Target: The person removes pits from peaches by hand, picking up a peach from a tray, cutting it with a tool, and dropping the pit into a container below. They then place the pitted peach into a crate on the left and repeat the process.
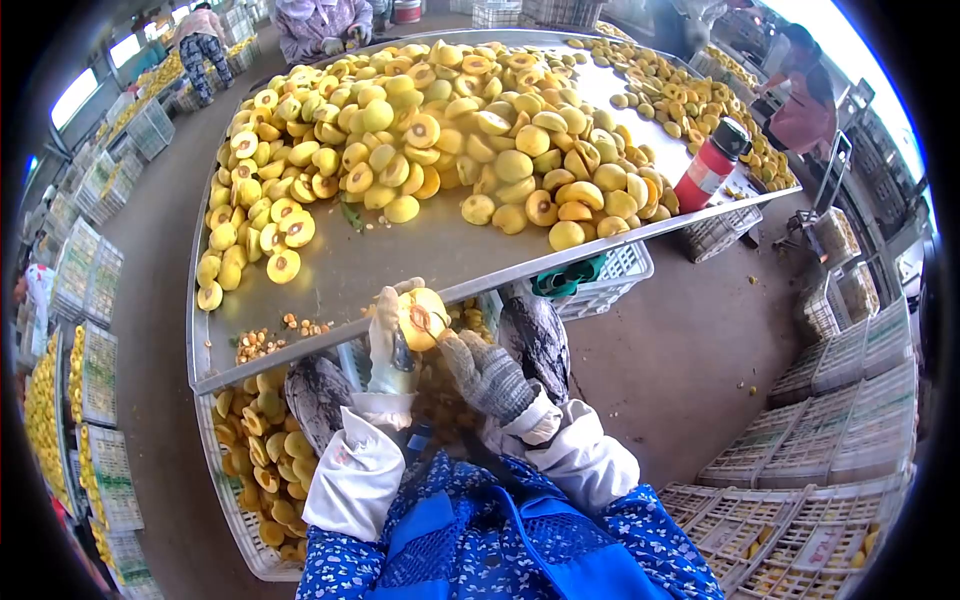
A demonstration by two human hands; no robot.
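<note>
My left hand point(386, 338), in a pale glove with a dark patch near the thumb, grips a cut yellow peach point(421, 316) just off the table's front edge. Its open face, with a reddish-brown centre, is turned up toward me. My right hand point(488, 374) wears a grey knitted glove. Its fingers are bent together with the tips right at the peach's lower right edge; I cannot tell what they hold. Beyond both hands, a metal table point(340, 275) bears a large heap of halved peaches point(420, 130).
Small pits point(260, 345) lie at the table's near left corner. A crate of peach halves point(268, 460) stands below left. A red bottle point(712, 165) stands on the right edge. White crates point(840, 370) are stacked at right. Another person point(322, 25) works across the table.
</note>
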